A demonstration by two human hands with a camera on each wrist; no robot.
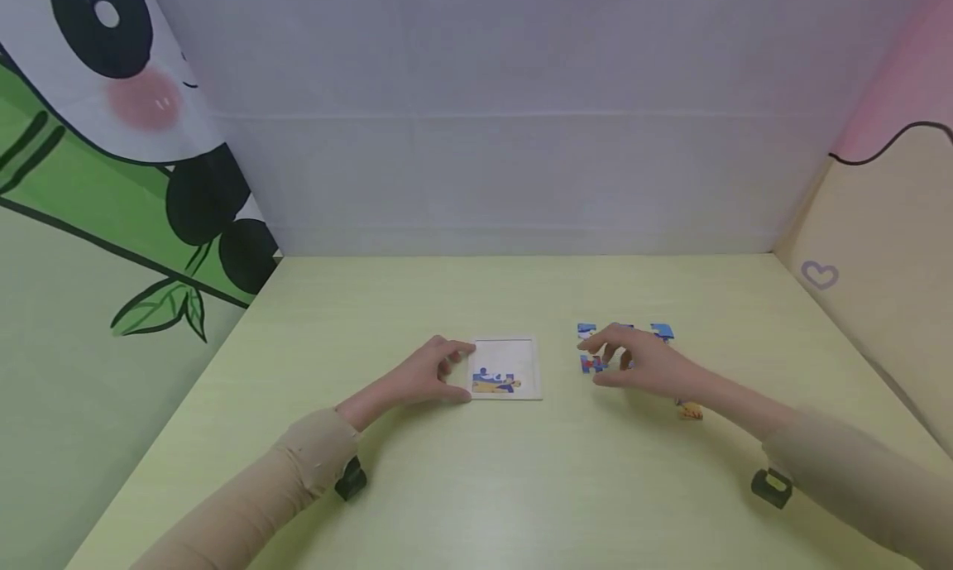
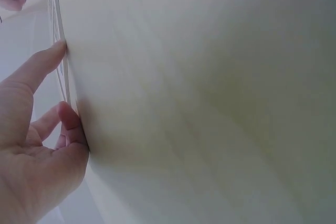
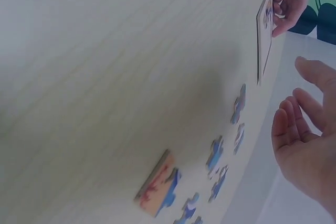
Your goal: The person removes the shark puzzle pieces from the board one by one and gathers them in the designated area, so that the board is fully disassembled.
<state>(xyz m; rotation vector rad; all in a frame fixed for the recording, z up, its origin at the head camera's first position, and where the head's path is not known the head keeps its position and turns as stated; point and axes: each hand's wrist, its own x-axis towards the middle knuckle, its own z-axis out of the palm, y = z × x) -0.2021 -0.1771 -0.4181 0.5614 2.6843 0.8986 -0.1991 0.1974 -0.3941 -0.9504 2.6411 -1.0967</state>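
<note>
My left hand (image 1: 426, 375) lies at the left side of a small white puzzle tray (image 1: 506, 353), with its thumb and index fingertips touching the tray's left edge near two corners. Along the bottom of the tray sit several joined blue and yellow-orange puzzle pieces (image 1: 495, 381); the upper part shows bare white. To the right, my right hand (image 1: 642, 360) hovers over loose jigsaw pieces, thumb and fingers apart and nothing between them. Beneath its fingertips is a blue and red piece (image 1: 591, 364). The right hand partly hides other loose pieces.
Blue pieces lie behind the right hand, one at the upper right (image 1: 662, 331). An orange piece with red marks and a blue edge (image 3: 157, 184) lies nearer the right wrist. The pale table (image 1: 476, 479) meets a white back wall (image 1: 521, 181) and printed side panels.
</note>
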